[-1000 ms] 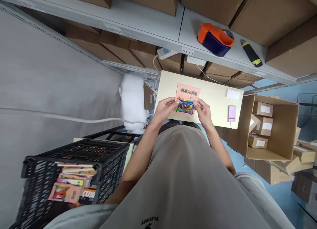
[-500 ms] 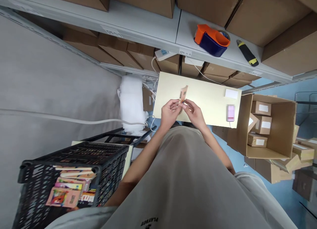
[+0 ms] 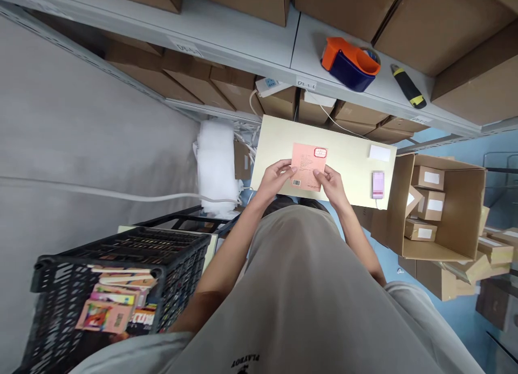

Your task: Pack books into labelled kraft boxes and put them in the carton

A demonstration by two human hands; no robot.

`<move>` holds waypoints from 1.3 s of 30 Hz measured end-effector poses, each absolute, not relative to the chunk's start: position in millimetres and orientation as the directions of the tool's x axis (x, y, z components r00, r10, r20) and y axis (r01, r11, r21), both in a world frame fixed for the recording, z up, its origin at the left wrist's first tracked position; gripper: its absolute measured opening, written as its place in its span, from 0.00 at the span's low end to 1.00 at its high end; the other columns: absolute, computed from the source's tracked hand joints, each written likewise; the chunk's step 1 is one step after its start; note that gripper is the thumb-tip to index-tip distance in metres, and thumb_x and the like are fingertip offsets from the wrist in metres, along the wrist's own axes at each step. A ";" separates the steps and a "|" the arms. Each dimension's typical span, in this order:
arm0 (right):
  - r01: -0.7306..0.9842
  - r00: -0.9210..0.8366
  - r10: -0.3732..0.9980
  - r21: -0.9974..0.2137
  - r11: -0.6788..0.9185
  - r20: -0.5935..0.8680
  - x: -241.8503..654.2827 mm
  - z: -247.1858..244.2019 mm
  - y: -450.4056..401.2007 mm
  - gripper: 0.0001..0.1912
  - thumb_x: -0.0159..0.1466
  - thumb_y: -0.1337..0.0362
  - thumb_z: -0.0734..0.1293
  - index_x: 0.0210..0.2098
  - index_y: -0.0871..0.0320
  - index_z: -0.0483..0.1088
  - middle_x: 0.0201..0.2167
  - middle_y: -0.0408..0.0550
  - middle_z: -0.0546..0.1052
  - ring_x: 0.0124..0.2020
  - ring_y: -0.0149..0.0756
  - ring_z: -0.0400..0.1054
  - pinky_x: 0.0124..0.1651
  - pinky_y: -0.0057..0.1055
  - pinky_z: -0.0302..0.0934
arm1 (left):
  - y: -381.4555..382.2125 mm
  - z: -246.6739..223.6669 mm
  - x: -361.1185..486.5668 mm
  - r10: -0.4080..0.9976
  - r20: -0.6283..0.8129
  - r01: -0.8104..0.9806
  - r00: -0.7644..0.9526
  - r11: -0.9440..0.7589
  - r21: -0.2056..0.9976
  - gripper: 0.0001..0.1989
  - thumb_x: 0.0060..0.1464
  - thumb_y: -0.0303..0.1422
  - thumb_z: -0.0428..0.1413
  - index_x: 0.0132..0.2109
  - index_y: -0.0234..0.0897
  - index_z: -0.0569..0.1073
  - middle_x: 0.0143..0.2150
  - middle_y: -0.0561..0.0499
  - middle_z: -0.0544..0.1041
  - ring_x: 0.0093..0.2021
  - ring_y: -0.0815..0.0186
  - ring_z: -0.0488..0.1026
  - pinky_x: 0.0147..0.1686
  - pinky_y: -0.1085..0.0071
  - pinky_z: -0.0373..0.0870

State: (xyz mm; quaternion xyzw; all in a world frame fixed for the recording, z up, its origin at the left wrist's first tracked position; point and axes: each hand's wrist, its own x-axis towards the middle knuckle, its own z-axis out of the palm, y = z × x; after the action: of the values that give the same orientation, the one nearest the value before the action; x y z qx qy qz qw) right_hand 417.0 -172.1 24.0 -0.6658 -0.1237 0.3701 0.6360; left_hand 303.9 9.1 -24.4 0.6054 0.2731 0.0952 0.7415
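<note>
A small pink book (image 3: pixel 308 166) faces me over the cream tabletop (image 3: pixel 343 153). One side shows printed lines, a red-edged label at the upper right and a barcode at the lower left. My left hand (image 3: pixel 275 181) pinches its left edge, thumb on the face. On the opposite edge, my right hand (image 3: pixel 332 186) grips it the same way. Fingers behind the book are partly hidden. To the right on the table lie a phone (image 3: pixel 377 185) with a lit, blurred screen and a white slip (image 3: pixel 379 153).
A black plastic crate (image 3: pixel 174 260) with several books (image 3: pixel 105 315) stands at lower left. Right of the table is an open carton (image 3: pixel 461 212) holding small boxes. A tape dispenser (image 3: pixel 352 66) and a utility knife (image 3: pixel 408 87) lie on the shelf above. White foam wrap (image 3: pixel 218 163) stands left.
The book was seen nearly edge-on; now its flat printed side faces me. My hands have moved apart to its two side edges. The view has shifted slightly.
</note>
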 end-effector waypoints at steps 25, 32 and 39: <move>-0.080 0.749 0.622 -0.963 -0.257 -0.228 438.5 12.4 -182.4 0.24 0.73 0.43 0.70 0.60 0.48 0.84 0.39 0.45 0.85 0.33 0.36 0.71 0.40 0.37 0.72 | 23.1 -18.8 305.0 0.542 -0.168 0.122 0.823 0.119 0.985 0.33 0.59 0.55 0.70 0.64 0.42 0.76 0.36 0.50 0.83 0.40 0.62 0.83 0.46 0.65 0.80; -0.188 0.723 0.621 -0.951 -0.244 -0.302 438.4 18.3 -180.5 0.23 0.67 0.40 0.77 0.44 0.53 0.82 0.34 0.48 0.88 0.29 0.36 0.74 0.36 0.34 0.70 | 28.3 -5.0 299.8 0.470 -0.212 0.120 0.857 0.217 0.969 0.20 0.62 0.50 0.66 0.51 0.40 0.85 0.42 0.45 0.88 0.40 0.58 0.85 0.47 0.59 0.84; -0.278 0.668 0.645 -0.928 -0.246 -0.371 434.2 31.1 -178.1 0.32 0.66 0.29 0.74 0.30 0.52 0.75 0.18 0.40 0.76 0.19 0.31 0.64 0.26 0.31 0.63 | 23.3 -8.1 304.9 0.504 -0.372 0.267 0.779 0.269 0.925 0.26 0.56 0.57 0.72 0.44 0.38 0.85 0.21 0.55 0.73 0.16 0.70 0.63 0.15 0.71 0.58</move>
State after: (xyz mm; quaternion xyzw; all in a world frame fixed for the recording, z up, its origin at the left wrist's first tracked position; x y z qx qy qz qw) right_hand 434.2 -178.1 31.1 -0.6890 -0.1332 0.3853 0.5992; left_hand 304.9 23.3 -8.1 0.5990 0.3219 0.0814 0.7287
